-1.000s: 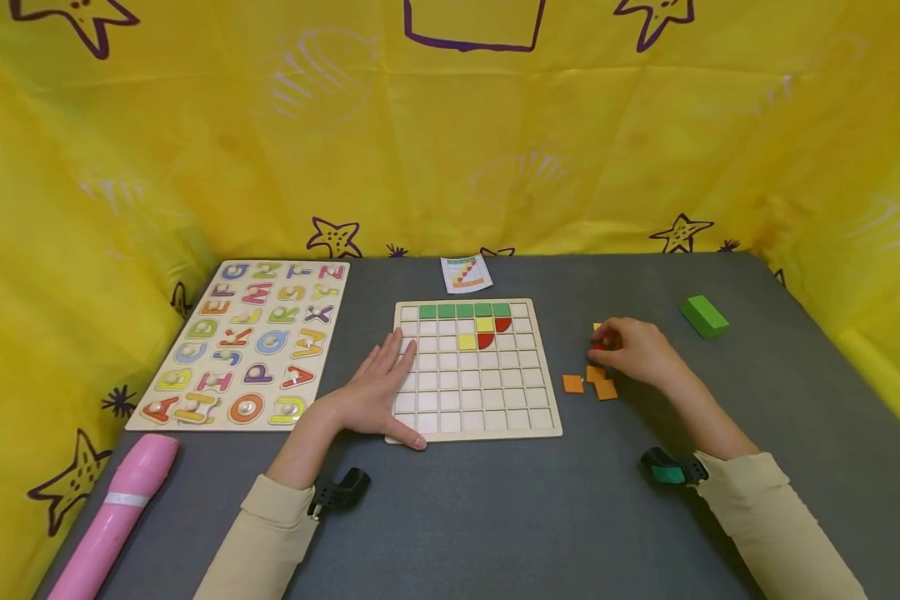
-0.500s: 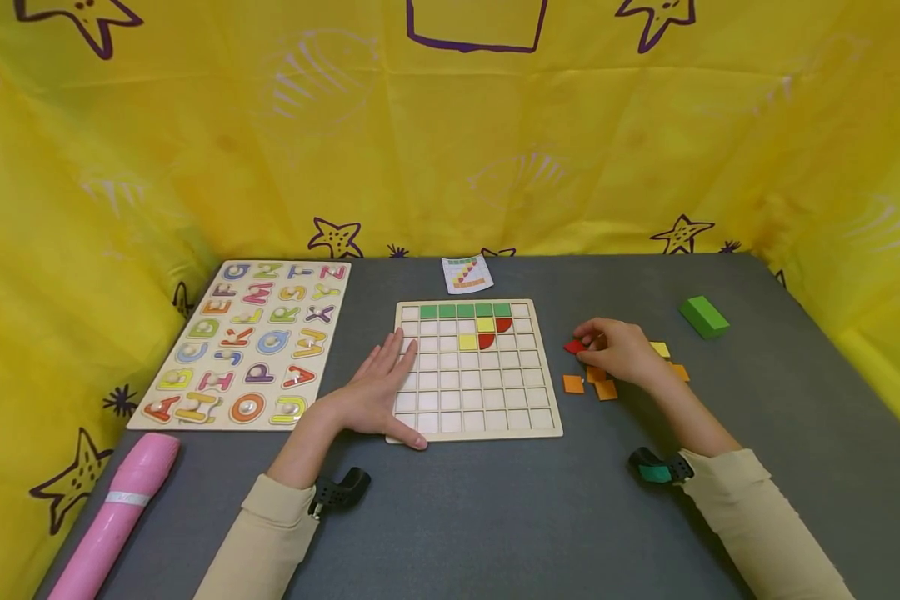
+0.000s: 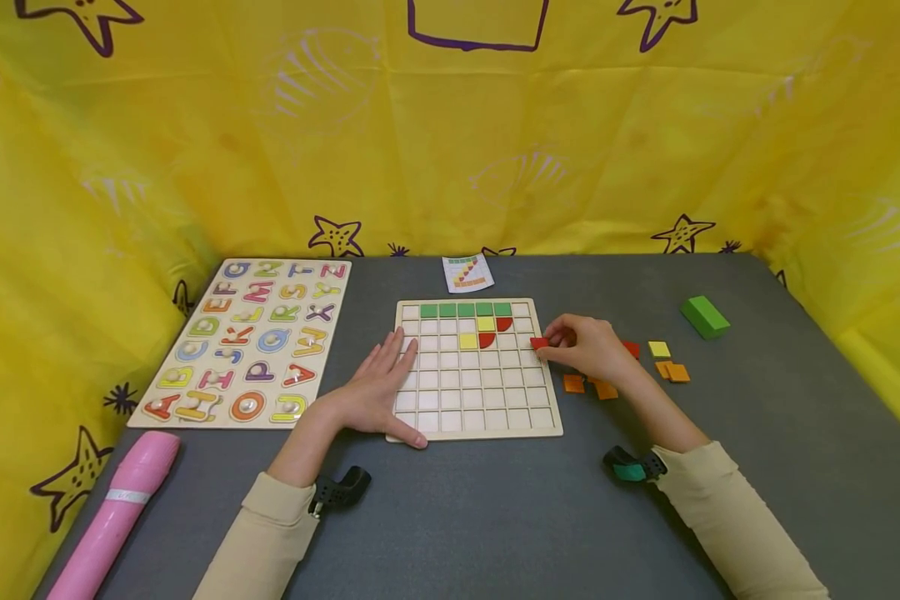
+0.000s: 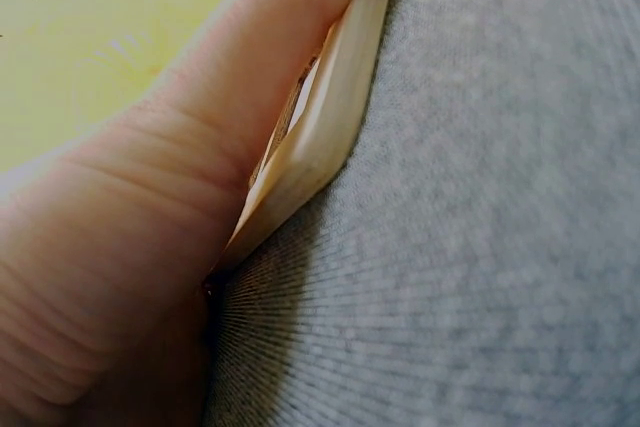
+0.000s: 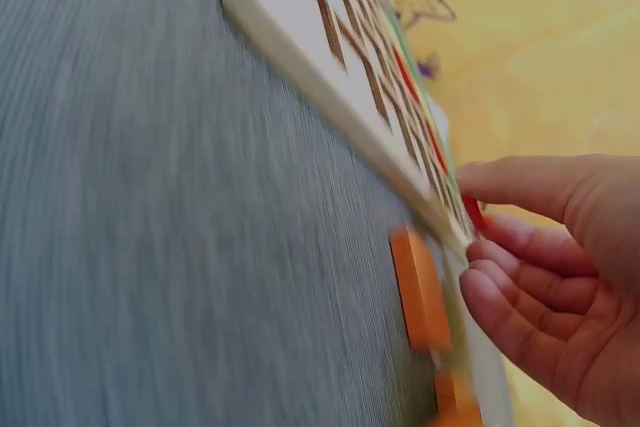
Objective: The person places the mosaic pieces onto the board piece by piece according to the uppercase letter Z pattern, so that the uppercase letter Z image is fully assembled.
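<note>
A wooden grid board lies mid-table, with green squares along its top row and yellow squares beside red quarter-circle tiles below them. My left hand rests over the board's left edge with fingers spread; in the left wrist view its thumb lies along the wooden rim. Between thumb and fingertips my right hand pinches a red tile at the board's right edge. That red tile shows only partly in the right wrist view.
Orange squares, a yellow square and a red tile lie right of the board. Farther right sits a green block. A pattern card lies behind; an alphabet puzzle and pink microphone-shaped object are left.
My right hand has moved left from the loose tiles to the board's right edge, carrying a red tile. The left hand has stayed in place on the board.
</note>
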The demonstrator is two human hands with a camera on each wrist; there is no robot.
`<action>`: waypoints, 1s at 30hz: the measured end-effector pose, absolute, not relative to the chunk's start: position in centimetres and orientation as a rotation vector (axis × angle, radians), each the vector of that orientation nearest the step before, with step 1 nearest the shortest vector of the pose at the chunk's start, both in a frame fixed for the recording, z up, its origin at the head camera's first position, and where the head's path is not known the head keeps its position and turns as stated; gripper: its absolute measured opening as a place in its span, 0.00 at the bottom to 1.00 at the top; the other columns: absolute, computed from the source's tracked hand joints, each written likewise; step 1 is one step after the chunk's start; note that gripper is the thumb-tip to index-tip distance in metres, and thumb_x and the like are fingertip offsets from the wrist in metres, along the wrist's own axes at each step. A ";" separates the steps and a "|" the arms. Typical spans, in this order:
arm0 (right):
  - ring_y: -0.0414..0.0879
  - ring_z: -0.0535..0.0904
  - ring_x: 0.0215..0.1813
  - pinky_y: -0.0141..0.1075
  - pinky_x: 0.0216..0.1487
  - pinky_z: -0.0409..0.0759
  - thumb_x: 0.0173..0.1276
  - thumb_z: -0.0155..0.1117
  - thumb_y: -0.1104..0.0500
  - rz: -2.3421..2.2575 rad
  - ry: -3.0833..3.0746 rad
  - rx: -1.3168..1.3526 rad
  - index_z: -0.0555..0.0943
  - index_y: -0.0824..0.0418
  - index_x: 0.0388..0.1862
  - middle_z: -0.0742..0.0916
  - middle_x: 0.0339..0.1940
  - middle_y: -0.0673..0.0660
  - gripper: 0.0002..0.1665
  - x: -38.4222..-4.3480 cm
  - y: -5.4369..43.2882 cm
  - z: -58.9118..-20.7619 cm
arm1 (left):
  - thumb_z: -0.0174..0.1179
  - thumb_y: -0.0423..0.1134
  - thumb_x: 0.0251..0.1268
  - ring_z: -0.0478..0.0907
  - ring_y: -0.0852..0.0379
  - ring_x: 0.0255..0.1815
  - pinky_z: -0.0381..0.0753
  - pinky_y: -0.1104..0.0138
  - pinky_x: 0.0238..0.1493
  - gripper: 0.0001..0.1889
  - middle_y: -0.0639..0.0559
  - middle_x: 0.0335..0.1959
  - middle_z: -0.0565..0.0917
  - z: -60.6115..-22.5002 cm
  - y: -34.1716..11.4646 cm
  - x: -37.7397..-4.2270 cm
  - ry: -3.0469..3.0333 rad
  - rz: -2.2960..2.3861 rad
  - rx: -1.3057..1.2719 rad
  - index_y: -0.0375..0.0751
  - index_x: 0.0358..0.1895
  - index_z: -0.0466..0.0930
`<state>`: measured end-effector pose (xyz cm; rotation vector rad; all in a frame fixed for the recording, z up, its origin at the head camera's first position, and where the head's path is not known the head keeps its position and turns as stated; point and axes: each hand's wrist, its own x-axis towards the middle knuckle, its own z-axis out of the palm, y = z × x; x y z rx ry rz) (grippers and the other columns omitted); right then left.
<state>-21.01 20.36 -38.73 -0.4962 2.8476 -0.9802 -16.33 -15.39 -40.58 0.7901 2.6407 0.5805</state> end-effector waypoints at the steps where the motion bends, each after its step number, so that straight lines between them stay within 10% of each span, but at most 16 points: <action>1: 0.47 0.75 0.34 0.38 0.35 0.73 0.59 0.75 0.53 -0.993 2.838 -0.506 0.82 0.63 0.41 0.83 0.31 0.53 0.18 -21.0 19.8 -38.8 | 0.72 0.72 0.36 0.22 0.45 0.77 0.32 0.51 0.74 0.74 0.38 0.78 0.26 -40.5 -15.4 -16.3 2.639 0.579 0.790 0.35 0.78 0.33; 30: 0.44 0.77 0.35 0.36 0.39 0.76 0.61 0.71 0.64 -1.011 2.734 -0.999 0.85 0.63 0.43 0.84 0.33 0.51 0.11 -21.0 11.9 -39.1 | 0.72 0.72 0.35 0.23 0.45 0.78 0.32 0.51 0.74 0.75 0.38 0.78 0.26 -40.7 -15.5 -16.4 2.644 0.580 0.786 0.35 0.78 0.33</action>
